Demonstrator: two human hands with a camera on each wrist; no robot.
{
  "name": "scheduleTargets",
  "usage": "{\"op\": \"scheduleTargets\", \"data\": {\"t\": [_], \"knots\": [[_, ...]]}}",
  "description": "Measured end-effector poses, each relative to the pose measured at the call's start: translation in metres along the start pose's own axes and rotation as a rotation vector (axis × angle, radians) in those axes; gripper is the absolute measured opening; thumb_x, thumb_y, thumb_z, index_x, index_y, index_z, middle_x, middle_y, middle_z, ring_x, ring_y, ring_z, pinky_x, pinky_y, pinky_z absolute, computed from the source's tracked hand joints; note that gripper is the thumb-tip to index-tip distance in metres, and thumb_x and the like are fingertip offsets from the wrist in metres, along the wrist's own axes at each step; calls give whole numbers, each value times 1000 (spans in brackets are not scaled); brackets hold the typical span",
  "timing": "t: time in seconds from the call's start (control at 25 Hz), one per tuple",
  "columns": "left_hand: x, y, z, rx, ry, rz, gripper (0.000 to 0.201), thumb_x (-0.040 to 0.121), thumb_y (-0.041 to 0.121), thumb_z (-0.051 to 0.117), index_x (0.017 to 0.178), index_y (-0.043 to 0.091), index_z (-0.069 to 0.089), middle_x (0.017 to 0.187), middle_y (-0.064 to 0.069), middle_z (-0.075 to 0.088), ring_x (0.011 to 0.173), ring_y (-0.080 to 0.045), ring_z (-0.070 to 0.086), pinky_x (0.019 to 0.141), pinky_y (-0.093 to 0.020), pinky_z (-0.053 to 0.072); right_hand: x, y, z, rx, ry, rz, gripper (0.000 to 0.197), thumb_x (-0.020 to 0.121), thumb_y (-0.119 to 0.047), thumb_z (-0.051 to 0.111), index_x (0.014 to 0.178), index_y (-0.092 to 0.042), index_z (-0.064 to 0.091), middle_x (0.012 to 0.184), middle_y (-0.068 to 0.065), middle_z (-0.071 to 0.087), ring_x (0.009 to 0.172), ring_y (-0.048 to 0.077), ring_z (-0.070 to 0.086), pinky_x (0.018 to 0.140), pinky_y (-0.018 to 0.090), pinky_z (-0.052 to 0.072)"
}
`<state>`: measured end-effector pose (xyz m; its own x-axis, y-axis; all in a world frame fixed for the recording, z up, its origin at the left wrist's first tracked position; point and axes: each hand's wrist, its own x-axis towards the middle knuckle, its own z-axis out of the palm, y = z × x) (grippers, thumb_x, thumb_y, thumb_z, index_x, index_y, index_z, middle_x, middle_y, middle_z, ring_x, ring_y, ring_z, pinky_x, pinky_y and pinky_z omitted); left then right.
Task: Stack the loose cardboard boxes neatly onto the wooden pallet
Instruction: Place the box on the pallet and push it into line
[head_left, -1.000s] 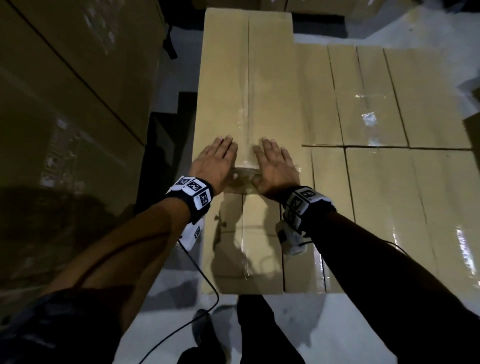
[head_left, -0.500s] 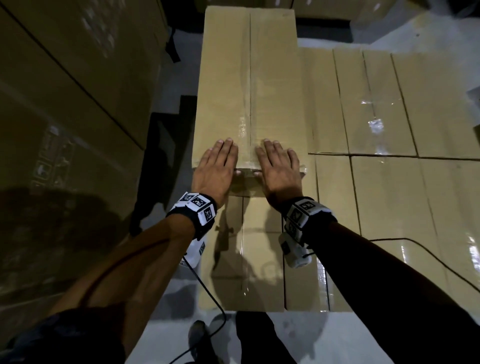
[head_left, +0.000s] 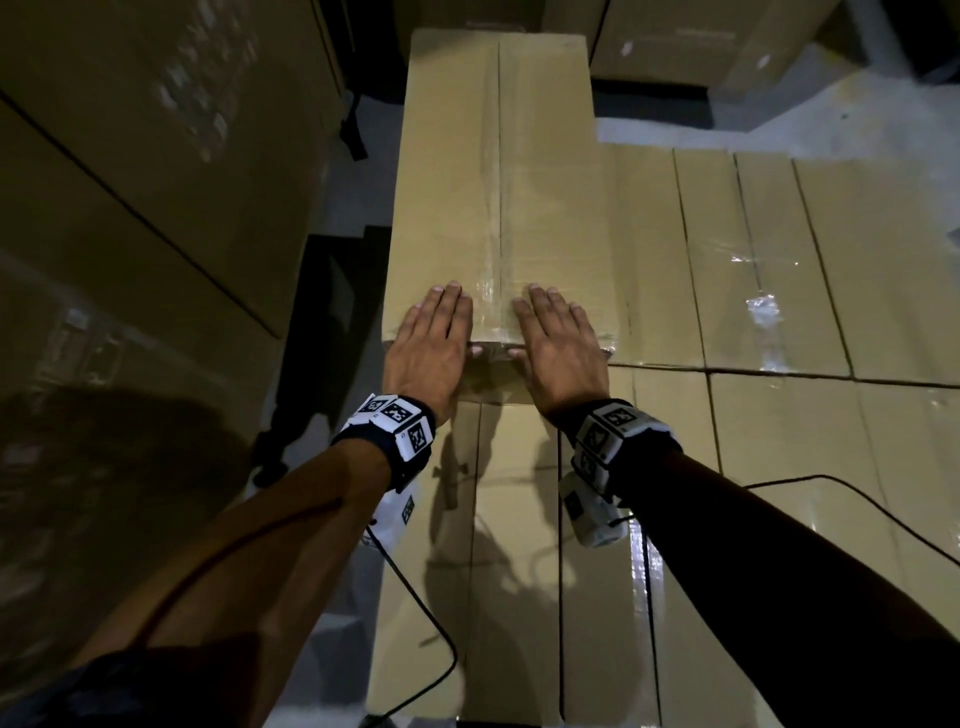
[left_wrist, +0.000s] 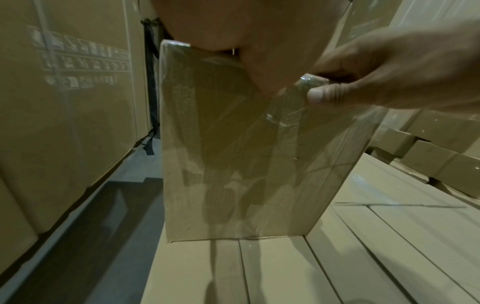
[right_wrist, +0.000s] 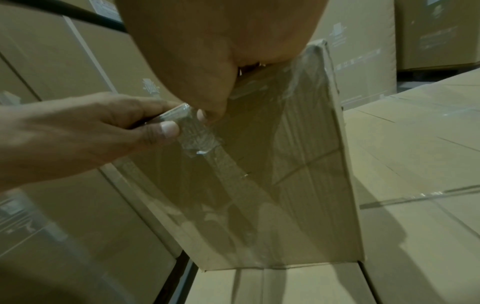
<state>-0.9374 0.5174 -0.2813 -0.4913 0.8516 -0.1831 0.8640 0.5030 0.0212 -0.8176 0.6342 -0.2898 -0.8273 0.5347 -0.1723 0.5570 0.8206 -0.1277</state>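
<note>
A long taped cardboard box lies on a flat layer of stacked boxes, along the layer's left edge. Its far end juts past the layer's far edge. My left hand and right hand lie flat, side by side, on the near end of its top, fingers straight. Both thumbs press on its near end face. The left wrist view shows the right hand's thumb on the tape strip. The right wrist view shows the left hand the same way on the end face. The pallet is hidden.
Tall stacked cartons form a wall on the left, with a narrow strip of dark floor between them and the stack. More cartons stand at the back. A black cable hangs from my left wrist.
Both hands have pushed the long box away from me. Its near edge has crossed the seam of the layer below, and its far end overhangs more.
</note>
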Motion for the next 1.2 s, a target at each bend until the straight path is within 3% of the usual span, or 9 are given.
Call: {"op": "scheduleTargets", "data": {"t": [0.2, 0.36, 0.68, 1.2], "knots": [[32, -5, -4, 31, 5, -23, 78, 100, 20, 49, 157, 8, -4, 166, -10, -8, 153, -24, -5, 124, -36, 1, 34, 15, -9, 19, 17, -30, 60, 106, -34, 42, 159, -13, 23, 168, 10, 13, 155, 25, 10, 124, 36, 2], [56, -11, -5, 64, -2, -33, 86, 95, 14, 57, 157, 9, -3, 166, -8, -6, 153, -24, -2, 124, -36, 3, 55, 22, -15, 8, 0, -35, 61, 106, -35, 40, 160, -13, 20, 168, 9, 10, 155, 24, 8, 124, 35, 2], [75, -14, -8, 37, 12, -32, 71, 103, 23, 43, 157, 9, -2, 166, -8, -5, 153, -24, -2, 124, -37, 3, 73, 26, -19, -8, 2, -28, 60, 107, -36, 40, 160, -16, 18, 169, 7, 9, 156, 23, 6, 124, 35, 1], [84, -15, -9, 1, 4, -28, 67, 105, 35, 35, 157, 9, 1, 166, -8, -4, 153, -24, -2, 124, -37, 4, 83, 31, -18, -51, 8, -56, 62, 106, -42, 37, 160, -16, 18, 169, 7, 10, 155, 23, 8, 124, 36, 5]]}}
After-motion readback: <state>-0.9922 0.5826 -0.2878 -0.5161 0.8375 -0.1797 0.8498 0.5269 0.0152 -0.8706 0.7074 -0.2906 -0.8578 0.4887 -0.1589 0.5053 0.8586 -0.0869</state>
